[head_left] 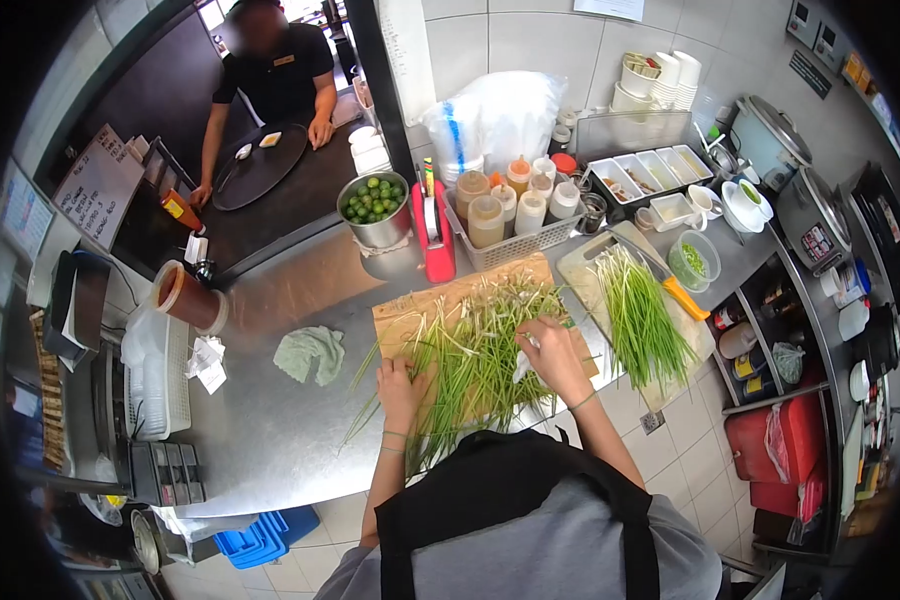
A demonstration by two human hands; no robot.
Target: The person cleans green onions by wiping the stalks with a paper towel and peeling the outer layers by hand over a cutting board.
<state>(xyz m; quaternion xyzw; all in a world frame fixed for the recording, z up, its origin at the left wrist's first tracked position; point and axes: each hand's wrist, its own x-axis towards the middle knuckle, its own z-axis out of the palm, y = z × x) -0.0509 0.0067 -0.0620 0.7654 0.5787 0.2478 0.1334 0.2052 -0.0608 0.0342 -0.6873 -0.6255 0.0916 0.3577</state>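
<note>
A loose heap of scallions point(470, 365), white ends and long green leaves, spreads over a brown board point(395, 318) in front of me. My left hand point(402, 393) lies on the leaves at the heap's left side, fingers stretched out. Over the right part of the heap, my right hand point(553, 357) has its fingers pinched together among the stalks; what they grip is hard to see. A small crumpled white piece point(522, 368) shows beneath that hand. To the right, a neater bunch of scallions point(638, 315) rests on a pale cutting board point(660, 397).
An orange-handled knife point(682, 297) lies by the pale board, near a tub of chopped greens point(692, 260). Behind stand a basket of bottles point(515, 243), a red holder point(436, 235) and a pot of limes point(375, 215). A green cloth point(310, 354) lies left. Across the counter, a person point(275, 75) touches a tray point(262, 168).
</note>
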